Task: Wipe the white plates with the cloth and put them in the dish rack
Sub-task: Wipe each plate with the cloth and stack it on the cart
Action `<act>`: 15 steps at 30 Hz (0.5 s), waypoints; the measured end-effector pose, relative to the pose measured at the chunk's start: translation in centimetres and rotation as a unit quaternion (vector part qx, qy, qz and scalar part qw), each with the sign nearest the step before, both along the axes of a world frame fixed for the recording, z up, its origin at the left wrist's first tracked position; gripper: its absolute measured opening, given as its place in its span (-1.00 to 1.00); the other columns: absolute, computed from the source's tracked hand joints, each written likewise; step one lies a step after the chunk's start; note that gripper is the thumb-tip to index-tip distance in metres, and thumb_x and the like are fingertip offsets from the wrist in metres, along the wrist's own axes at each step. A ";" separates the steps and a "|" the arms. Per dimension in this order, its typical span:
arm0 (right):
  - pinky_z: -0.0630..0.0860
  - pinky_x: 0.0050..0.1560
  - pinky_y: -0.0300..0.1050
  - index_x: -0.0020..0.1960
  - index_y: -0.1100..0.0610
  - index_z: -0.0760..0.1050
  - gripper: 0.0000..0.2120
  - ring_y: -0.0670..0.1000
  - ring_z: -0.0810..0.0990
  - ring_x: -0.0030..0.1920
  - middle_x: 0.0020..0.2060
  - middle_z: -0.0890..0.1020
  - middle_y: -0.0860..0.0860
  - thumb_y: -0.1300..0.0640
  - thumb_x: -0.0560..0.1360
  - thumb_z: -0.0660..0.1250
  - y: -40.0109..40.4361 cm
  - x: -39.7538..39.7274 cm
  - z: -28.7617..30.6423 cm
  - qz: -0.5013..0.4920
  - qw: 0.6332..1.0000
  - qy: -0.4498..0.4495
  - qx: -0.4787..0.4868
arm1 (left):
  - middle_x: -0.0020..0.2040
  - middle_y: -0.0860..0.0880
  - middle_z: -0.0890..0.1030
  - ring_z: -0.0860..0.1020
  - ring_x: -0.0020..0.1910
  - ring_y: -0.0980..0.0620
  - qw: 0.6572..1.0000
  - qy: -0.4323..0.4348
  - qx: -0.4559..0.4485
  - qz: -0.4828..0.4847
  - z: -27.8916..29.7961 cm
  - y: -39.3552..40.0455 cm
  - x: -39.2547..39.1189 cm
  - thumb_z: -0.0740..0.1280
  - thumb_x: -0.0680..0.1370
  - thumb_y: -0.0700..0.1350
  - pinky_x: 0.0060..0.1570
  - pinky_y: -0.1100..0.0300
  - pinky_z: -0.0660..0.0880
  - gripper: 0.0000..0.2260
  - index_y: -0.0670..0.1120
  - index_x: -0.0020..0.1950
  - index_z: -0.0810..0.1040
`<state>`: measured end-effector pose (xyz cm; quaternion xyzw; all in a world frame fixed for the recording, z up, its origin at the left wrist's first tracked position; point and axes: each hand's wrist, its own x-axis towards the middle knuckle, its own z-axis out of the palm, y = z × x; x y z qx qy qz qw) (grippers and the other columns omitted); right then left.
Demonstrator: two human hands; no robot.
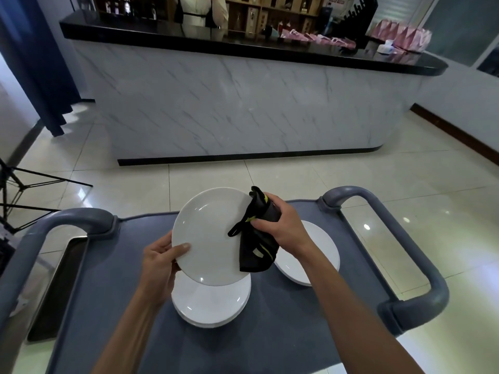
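Porcelain plate (pixel 209 236), stiff, smooth and probably slippery and breakable, is held tilted above the stack (pixel 212 303) on the cart (pixel 270 333), left hand (pixel 159 265) pinching its rim, while right hand (pixel 280 225) clenches the soft black cloth (pixel 258 247) against its right edge.

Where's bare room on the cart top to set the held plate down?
Free: the near strip of the cart top between the forearms, and the far right corner by the handle. Crowded: the middle, with the plate stack and the right plates.
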<state>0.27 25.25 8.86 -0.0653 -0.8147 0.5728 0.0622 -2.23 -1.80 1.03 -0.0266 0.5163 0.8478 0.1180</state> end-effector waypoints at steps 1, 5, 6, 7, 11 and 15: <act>0.59 0.16 -0.06 0.23 -0.13 0.54 -0.49 -0.06 0.66 0.09 0.03 0.69 -0.10 0.19 0.34 0.54 -0.1 0.0 -0.1 -0.005 1.000 0.005 0.003 | -0.03 -0.17 0.72 0.68 -0.16 -0.09 1.000 0.000 -0.009 -0.002 0.1 0.0 0.0 0.40 0.40 -0.34 -0.24 0.13 0.62 -0.64 -0.21 0.20 0.65; 0.58 0.15 -0.09 0.22 -0.06 0.56 -0.49 -0.10 0.65 0.07 0.02 0.69 -0.14 0.23 0.32 0.53 -0.8 0.1 -0.4 -0.050 0.998 0.030 0.011 | -0.11 -0.08 0.72 0.65 -0.26 -0.01 0.999 -0.012 -0.049 -0.011 0.2 0.1 -0.2 0.37 0.48 -0.37 -0.37 0.19 0.56 -0.68 -0.12 0.18 0.67; 0.58 0.13 -0.11 0.22 -0.05 0.56 -0.50 -0.11 0.65 0.07 0.01 0.69 -0.14 0.24 0.32 0.52 -1.1 0.2 -0.5 -0.059 0.997 0.039 0.015 | -0.10 -0.07 0.72 0.65 -0.24 0.00 0.998 -0.017 -0.053 -0.011 0.2 0.1 -0.2 0.37 0.49 -0.36 -0.36 0.18 0.57 -0.68 -0.09 0.18 0.67; 0.58 0.12 -0.12 0.21 -0.05 0.57 -0.51 -0.11 0.65 0.06 0.00 0.69 -0.15 0.24 0.33 0.52 -1.3 0.3 -0.6 -0.065 0.996 0.049 0.022 | -0.08 -0.06 0.73 0.66 -0.22 0.00 0.998 -0.024 -0.055 -0.009 0.1 0.2 -0.2 0.37 0.50 -0.36 -0.34 0.17 0.58 -0.69 -0.07 0.18 0.67; 0.56 0.06 -0.24 0.19 -0.13 0.54 -0.51 -0.12 0.62 0.04 -0.03 0.66 -0.22 0.23 0.33 0.50 -2.1 0.8 -0.5 -0.084 0.991 0.087 0.063 | -0.06 -0.07 0.72 0.65 -0.17 -0.03 0.997 -0.052 -0.061 0.002 -0.4 0.8 -0.1 0.35 0.54 -0.34 -0.24 0.11 0.61 -0.72 -0.06 0.16 0.66; 0.49 -0.07 -0.36 0.15 -0.21 0.51 -0.51 -0.10 0.60 -0.03 -0.09 0.63 -0.22 0.22 0.34 0.48 -2.5 1.6 -0.1 -0.086 0.980 0.137 0.119 | 0.00 -0.14 0.71 0.67 -0.07 -0.12 0.994 -0.064 -0.084 -0.014 -1.1 1.0 0.3 0.30 0.58 -0.32 -0.07 -0.01 0.63 -0.74 -0.05 0.09 0.70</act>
